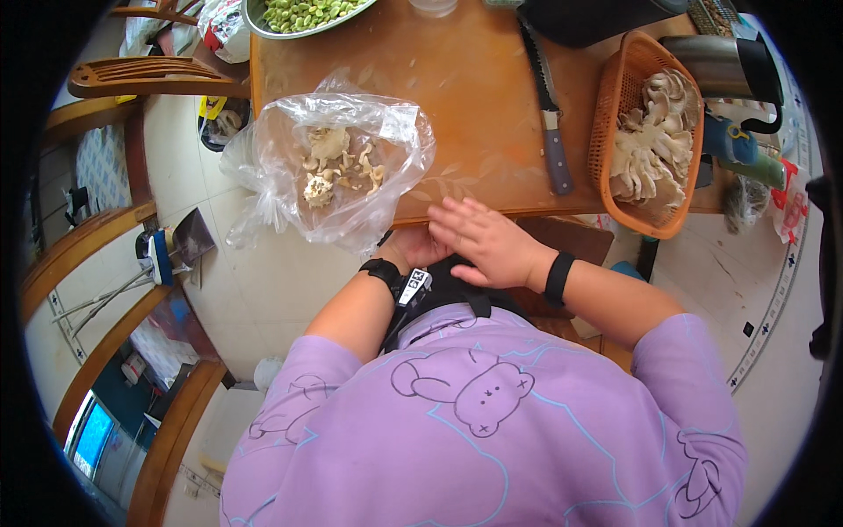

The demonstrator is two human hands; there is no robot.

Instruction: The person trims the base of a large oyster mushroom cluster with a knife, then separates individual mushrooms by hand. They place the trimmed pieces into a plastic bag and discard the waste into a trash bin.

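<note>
My right hand (484, 240) is at the table's front edge, its fingers extended across my left hand and nothing visible in it. Palm partly up, my left hand (416, 247) sits below that edge; its fingertips are hidden behind the right one. To the left, a clear plastic bag (411, 158) lies open on the wooden table (474, 85) and hangs over its edge. Small mushroom pieces and stem bases (327, 141) are in the bag. On the right, an orange plastic basket (600, 141) holds clusters of oyster mushrooms (652, 151). A serrated knife (550, 105) lies left of the basket.
A metal bowl (253, 25) of shelled broad beans (306, 13) stands at the far left. Beyond the basket are a steel kettle (705, 66) and a blue-green bottle (737, 145). A wooden chair (158, 76) and a dustpan (194, 240) are off to the left.
</note>
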